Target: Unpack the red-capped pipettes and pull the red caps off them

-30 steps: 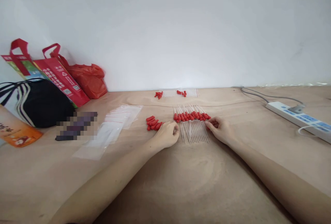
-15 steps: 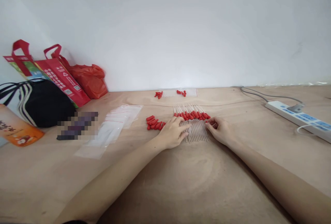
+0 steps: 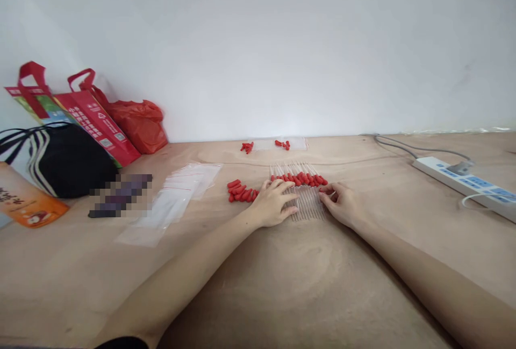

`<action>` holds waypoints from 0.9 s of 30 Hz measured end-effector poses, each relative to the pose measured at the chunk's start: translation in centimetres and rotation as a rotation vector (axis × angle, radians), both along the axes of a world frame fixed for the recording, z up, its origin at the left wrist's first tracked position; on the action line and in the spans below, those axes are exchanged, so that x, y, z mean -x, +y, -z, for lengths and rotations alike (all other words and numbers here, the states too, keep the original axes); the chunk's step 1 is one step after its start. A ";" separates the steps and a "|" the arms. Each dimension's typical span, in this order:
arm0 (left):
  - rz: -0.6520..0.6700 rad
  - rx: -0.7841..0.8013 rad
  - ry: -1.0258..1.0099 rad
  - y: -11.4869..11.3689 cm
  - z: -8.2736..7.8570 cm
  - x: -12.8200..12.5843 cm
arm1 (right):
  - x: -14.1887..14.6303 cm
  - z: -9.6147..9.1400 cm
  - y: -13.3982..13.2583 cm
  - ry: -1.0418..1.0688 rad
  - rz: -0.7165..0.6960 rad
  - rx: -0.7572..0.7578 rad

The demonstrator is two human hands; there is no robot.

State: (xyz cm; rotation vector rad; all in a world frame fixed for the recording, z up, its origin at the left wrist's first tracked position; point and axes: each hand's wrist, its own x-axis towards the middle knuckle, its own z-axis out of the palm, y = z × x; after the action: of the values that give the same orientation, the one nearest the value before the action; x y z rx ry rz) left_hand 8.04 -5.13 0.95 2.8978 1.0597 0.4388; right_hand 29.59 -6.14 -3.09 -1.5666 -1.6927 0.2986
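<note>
A row of clear thin tubes (image 3: pixel 306 201) lies side by side on the wooden table (image 3: pixel 282 284), with a band of red caps (image 3: pixel 300 179) across them. My left hand (image 3: pixel 272 202) rests flat, fingers spread, on the left part of the tubes. At the row's right edge my right hand (image 3: pixel 341 203) has its fingers curled against the outermost tubes. A loose pile of red caps (image 3: pixel 241 191) sits just left of my left hand.
Clear zip bags (image 3: pixel 173 201) lie to the left. Further left are a black bag (image 3: pixel 60 161), red bags (image 3: pixel 100 115) and an orange packet (image 3: pixel 24 204). More red caps (image 3: pixel 266 146) lie by the wall. A white power strip (image 3: pixel 463 182) sits at right.
My left hand has opened from a loose fist beside the tubes and spread flat over their left part. The right hand has barely moved.
</note>
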 end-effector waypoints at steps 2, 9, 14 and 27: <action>0.039 0.024 -0.021 0.1 -0.1 -0.1 | 0.1 -0.1 -0.1 -0.004 0.002 -0.004; 0.072 0.099 -0.032 0.1 -0.1 0.9 | 0.2 -0.2 -0.2 -0.013 0.007 -0.002; -0.018 0.073 -0.121 1.0 -0.7 1.4 | 0.1 -0.2 -0.2 -0.011 0.012 0.003; -0.718 0.125 -0.168 8.6 -1.3 1.8 | 0.3 -0.8 -0.5 0.000 0.016 0.030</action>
State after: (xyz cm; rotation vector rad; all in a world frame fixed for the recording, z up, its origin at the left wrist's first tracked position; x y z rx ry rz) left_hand 6.27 3.44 2.25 2.2391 1.9837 0.5830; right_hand 29.30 -6.68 -2.26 -1.6007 -1.6820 0.3170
